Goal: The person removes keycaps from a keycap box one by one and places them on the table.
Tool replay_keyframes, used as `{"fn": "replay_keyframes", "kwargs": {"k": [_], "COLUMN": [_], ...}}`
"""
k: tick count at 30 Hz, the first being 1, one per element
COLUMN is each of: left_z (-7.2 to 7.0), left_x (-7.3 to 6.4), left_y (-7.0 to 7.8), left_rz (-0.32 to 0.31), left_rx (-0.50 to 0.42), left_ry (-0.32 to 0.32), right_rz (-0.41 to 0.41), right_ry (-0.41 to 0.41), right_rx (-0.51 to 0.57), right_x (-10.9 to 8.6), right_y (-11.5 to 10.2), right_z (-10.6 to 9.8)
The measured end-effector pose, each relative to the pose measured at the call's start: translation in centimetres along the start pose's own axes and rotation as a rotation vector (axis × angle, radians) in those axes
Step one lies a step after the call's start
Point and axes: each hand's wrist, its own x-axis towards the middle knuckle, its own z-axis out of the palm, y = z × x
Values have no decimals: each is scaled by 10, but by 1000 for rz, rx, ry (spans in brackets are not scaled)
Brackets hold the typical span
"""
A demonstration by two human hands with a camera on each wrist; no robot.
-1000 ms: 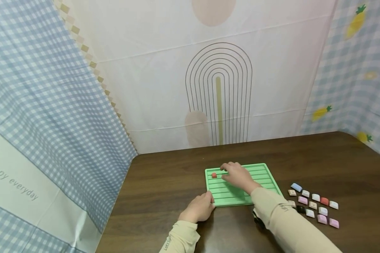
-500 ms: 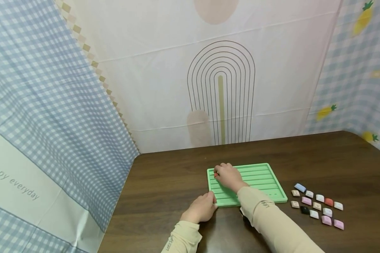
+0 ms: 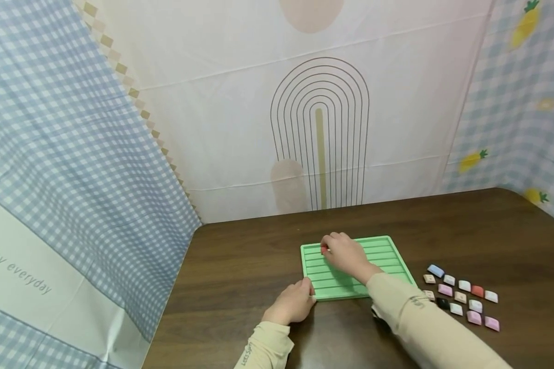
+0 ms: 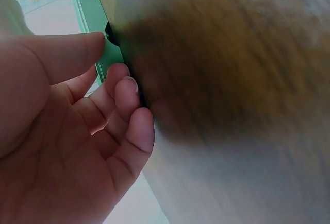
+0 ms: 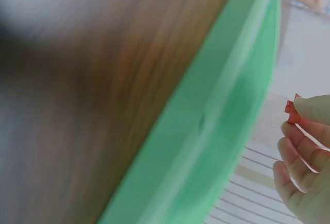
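Observation:
A small red keycap [image 3: 323, 249] is pinched between the thumb and fingertips of my right hand [image 3: 348, 259], over the far left part of the green ridged tray [image 3: 380, 256]. In the right wrist view the keycap [image 5: 292, 109] shows clear of the tray, its underside partly visible. My left hand [image 3: 290, 303] grips the tray's near left corner. The left wrist view shows its thumb on the tray's edge [image 4: 85, 7], with curled fingers beside it. Part of the tray is covered by the right hand and sleeve.
To the right of the tray, several loose keycaps lie on the dark wooden table [image 3: 240, 266]: a blue one [image 3: 436, 270], a red one [image 3: 477, 291], a black one [image 3: 442, 303], and white, beige and pink ones. A patterned cloth [image 3: 231, 128] hangs behind the table.
A second ago the red keycap lay in the tray's far left corner. My right hand reached it, took hold, and has moved slightly right with it. The left hand stays on the corner.

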Motion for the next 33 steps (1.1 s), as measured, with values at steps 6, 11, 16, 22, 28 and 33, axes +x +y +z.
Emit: {"fn": "replay_keyframes", "kwargs": {"k": [6,11,16,22,28,33], "left_z": [2,1,1,-1,0,1], "left_x": [0,-1,-2,-2,-4,-2], "left_y": [-1,0,0,-2,-3,-1], "left_rz": [-9,-5,-6,0,13,25], "left_rx": [-13,-38,-61,-75,-73,-63], "left_ry": [-3,-16,-33,-33,-23,-19], "right_rz": [-9,52,113,195,258,270], "right_ry": [38,18,-16,-38,-111,-141], "right_rx": [-29,-46,-62,-126,-154,-184], "right_x": [-34,-70,-112,-158,-192,-206], "right_y": [30,60,98,144,173,183], "right_z": [-39,-71,-102,-116,-107,-100]}}
